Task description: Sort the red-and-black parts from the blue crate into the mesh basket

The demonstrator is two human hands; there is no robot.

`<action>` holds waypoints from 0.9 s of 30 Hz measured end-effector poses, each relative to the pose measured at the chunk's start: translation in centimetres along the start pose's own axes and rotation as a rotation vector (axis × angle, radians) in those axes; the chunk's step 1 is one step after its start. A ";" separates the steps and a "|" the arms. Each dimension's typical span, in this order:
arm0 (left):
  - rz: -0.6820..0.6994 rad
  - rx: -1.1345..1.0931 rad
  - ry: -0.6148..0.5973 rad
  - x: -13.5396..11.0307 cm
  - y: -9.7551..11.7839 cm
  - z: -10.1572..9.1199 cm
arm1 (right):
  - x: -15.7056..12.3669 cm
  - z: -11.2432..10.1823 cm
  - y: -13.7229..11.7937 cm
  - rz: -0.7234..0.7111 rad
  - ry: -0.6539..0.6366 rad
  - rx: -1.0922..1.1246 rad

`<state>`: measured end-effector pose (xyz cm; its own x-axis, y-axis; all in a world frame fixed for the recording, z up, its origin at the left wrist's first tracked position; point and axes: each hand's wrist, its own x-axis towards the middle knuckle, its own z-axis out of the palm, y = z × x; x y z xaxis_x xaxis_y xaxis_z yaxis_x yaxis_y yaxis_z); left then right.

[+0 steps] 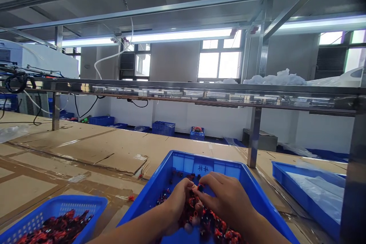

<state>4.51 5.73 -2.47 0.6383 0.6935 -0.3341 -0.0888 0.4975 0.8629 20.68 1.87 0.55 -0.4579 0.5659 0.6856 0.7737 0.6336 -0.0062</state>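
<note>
Far left: perforated blue basket (95, 203) on the cardboard-covered counter (94, 141), red-and-black parts (57, 228) heaped inside. Between basket and bin, a small red scrap (130, 198) lies on the cardboard. Centre: blue bin (220, 167), more red-and-black pieces (224, 232) strewn over its floor. Left hand (177, 201) above them, curled mostly closed, fingers bent around a few red bits (193, 200); exact grip partly hidden. Right hand (227, 196) just beside it, palm down, thumb and forefinger nearly together, pinching a small dark bead (200, 187). Fingertips of both hands meet near the bead. Right of bin: metal post (254, 137), then a blue tray (281, 175) with white sheeting (317, 190) in it.
</note>
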 end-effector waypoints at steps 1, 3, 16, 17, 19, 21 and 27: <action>-0.004 0.000 -0.020 0.0 0.0 0.0 | 0.1 0.1 -0.1 0.050 0.015 0.050; 0.001 0.005 -0.022 0.1 0.1 -0.1 | 0.2 0.3 0.0 0.260 0.039 0.260; 0.328 0.047 -0.013 0.6 0.0 -0.2 | 0.3 1.4 2.2 0.704 -0.135 1.122; 0.335 0.022 -0.019 0.6 0.1 -0.2 | 0.3 1.2 2.1 0.635 -0.091 1.024; 0.352 -0.018 -0.028 0.4 0.3 -0.1 | 0.3 0.9 1.8 0.490 -0.006 0.807; 0.371 -0.029 -0.033 0.2 0.5 0.0 | 0.4 0.5 1.5 0.385 0.030 0.637; 0.406 0.020 -0.031 -0.1 0.5 -0.1 | 0.5 -0.3 0.5 0.201 0.006 0.402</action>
<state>4.37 5.96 -2.05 0.5772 0.8152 0.0470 -0.3240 0.1758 0.9296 20.95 2.29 1.10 -0.3121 0.6963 0.6464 0.6149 0.6667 -0.4212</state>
